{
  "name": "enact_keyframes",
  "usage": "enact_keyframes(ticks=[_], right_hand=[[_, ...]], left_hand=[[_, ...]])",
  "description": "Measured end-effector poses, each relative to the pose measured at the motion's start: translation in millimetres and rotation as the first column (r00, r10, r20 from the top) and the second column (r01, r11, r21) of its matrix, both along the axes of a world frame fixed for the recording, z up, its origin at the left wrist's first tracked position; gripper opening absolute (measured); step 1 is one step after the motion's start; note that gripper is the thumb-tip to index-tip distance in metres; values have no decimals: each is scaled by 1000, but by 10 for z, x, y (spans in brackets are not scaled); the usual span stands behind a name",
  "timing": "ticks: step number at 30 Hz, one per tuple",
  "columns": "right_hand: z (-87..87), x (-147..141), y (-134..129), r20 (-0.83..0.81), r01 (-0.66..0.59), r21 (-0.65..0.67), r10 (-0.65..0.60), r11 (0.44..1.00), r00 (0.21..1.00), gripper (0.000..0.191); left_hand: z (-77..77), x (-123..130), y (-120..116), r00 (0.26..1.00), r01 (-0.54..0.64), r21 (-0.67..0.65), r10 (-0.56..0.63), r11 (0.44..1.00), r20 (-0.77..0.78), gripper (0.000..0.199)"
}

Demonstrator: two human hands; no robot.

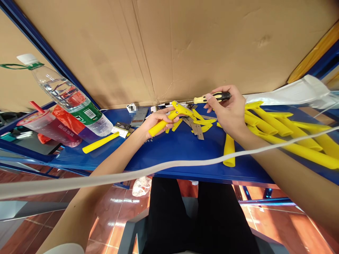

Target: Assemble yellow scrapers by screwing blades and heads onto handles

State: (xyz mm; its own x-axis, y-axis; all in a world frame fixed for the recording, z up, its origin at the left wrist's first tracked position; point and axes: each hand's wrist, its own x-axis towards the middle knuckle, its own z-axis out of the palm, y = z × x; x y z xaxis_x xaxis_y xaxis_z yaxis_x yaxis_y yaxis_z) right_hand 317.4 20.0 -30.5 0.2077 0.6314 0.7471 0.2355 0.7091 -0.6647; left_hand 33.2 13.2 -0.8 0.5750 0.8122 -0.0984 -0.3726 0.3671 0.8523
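A yellow plastic part (156, 129) is held firmly in the closed left hand (159, 120), apparently to steady it for the screwdriver (212, 97), which is pinched narrowly in the right hand (229, 113), its shaft directed toward the part above the blue bench top (185, 148).

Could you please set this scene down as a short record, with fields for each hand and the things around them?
Left hand: holds a yellow plastic handle
Right hand: holds a black-and-yellow screwdriver
Nearby: metal strips, yellow plastic pieces
Surface: blue table
Also present: plastic water bottle
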Motion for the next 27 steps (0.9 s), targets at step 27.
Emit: enact_keyframes(ticks=[27], right_hand=[[4,-25,-43,31,12,17,-12,1000,999,49]], left_hand=[[-1,2,3,1000,-22,-17,22,1000,6,103]])
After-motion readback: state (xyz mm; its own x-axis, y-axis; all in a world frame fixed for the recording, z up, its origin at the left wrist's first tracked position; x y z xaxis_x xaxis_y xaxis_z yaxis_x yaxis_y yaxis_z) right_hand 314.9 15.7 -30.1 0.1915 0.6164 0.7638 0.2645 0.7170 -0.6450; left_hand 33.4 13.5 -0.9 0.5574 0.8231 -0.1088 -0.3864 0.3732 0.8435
